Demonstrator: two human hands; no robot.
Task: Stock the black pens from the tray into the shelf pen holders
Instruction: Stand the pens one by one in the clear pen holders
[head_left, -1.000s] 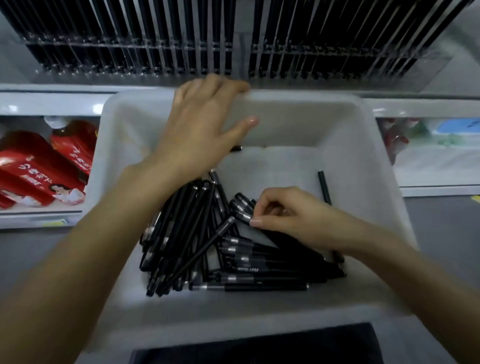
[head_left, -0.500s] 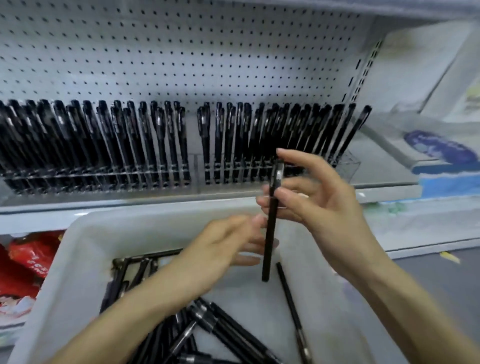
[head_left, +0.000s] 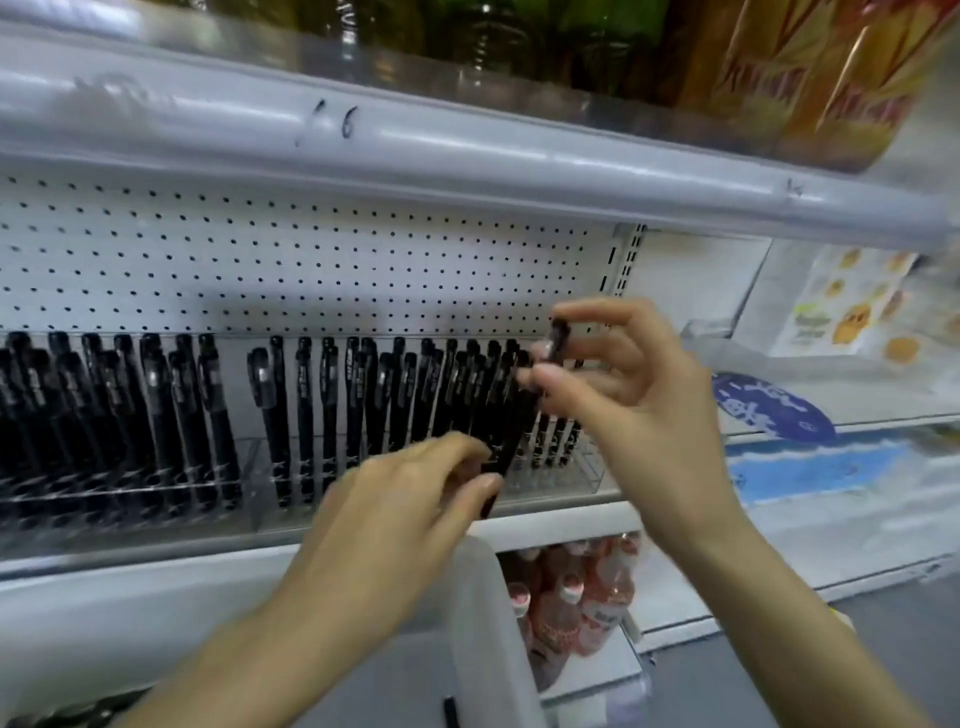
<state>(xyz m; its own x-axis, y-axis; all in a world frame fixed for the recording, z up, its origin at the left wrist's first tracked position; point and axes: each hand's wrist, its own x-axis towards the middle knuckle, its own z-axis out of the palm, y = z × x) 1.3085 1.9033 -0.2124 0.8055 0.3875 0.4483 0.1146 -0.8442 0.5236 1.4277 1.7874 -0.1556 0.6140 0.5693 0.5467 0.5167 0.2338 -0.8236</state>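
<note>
**Item:** one black pen, with a slim dark barrel. It is tilted with its top leaning right and held in the air just in front of the right end of the pen holders. Blur hides any print on it.

**Right hand**: narrow grip, thumb and forefinger pinching the pen's upper end.

**Left hand**: narrow grip, fingertips pinching the pen's lower end.

**Holders:** clear racks on the shelf, packed with rows of stocked pens standing with clips upward and pale print on the barrels.

**Behind:** white pegboard.

**Below:** white tray with a loose pen lying inside. Bottles stand on the lower shelf to its right.
</note>
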